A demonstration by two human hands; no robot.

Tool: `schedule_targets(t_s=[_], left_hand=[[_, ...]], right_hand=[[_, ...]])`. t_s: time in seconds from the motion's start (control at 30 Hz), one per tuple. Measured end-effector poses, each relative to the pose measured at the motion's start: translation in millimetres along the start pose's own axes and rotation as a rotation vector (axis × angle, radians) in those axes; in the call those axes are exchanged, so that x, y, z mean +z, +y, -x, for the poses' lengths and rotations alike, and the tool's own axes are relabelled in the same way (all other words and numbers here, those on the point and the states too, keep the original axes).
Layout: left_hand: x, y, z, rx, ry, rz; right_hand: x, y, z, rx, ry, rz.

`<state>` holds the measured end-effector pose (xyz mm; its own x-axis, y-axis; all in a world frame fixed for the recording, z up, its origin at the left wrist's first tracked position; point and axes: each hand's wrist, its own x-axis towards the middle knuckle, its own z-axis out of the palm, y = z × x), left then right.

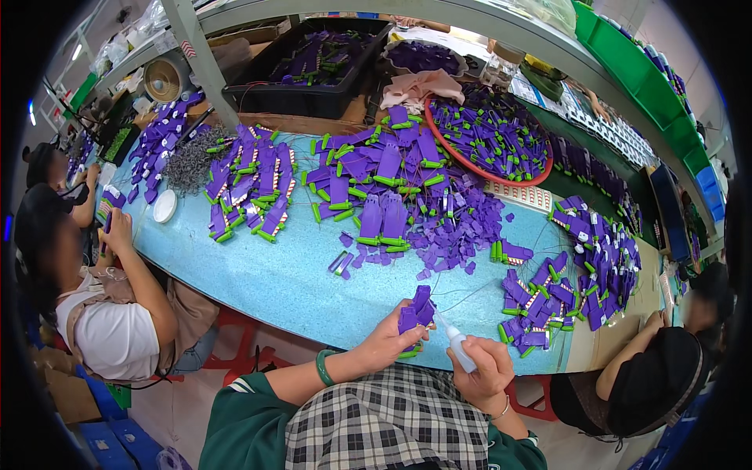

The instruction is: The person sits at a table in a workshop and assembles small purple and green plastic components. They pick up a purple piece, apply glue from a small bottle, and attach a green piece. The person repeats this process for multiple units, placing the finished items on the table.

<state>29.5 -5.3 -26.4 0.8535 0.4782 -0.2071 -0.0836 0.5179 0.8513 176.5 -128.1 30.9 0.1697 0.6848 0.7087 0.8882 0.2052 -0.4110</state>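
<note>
I'm at the near edge of the blue surface; the purple pc is held up over that edge, clamped in my L fingers; the white squeeze btl is clamped in my R fingers, tilted w/ its nozzle toward the pc; can't tell if the tip touches; to do this well, I'd keep the pc steady, tip close, & squeeze lightly & evenly, as too much could run onto my fingers; as for containers, black tray at back, purple & green pcs inside; red-rimmed basket to its R, heaped w/ similar pcs; bowl beside the tray, purple bits in it; small round white dish over L, contents unclear.
</note>
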Motion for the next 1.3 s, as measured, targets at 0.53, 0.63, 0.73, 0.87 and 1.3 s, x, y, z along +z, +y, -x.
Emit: schedule_targets(t_s=[0.53, 0.63, 0.73, 0.87, 1.3], left_hand=[[8, 3, 0, 0.093, 0.066, -0.453], [6, 7, 1, 0.078, 0.011, -0.318], [2, 0, -4, 0.068, -0.033, 0.095], [-4, 10, -5, 0.055, -0.056, 0.385], [-7, 4, -4, 0.145, -0.089, 0.214]], right_hand=[[0, -1, -3, -0.06, -0.033, -0.012], [-2, -1, 2, -0.018, -0.049, 0.0], [-3, -3, 6, -0.026, -0.02, 0.009], [-3, -3, 6, -0.021, -0.025, 0.016], [-1, -2, 3, -0.002, -0.059, -0.015]])
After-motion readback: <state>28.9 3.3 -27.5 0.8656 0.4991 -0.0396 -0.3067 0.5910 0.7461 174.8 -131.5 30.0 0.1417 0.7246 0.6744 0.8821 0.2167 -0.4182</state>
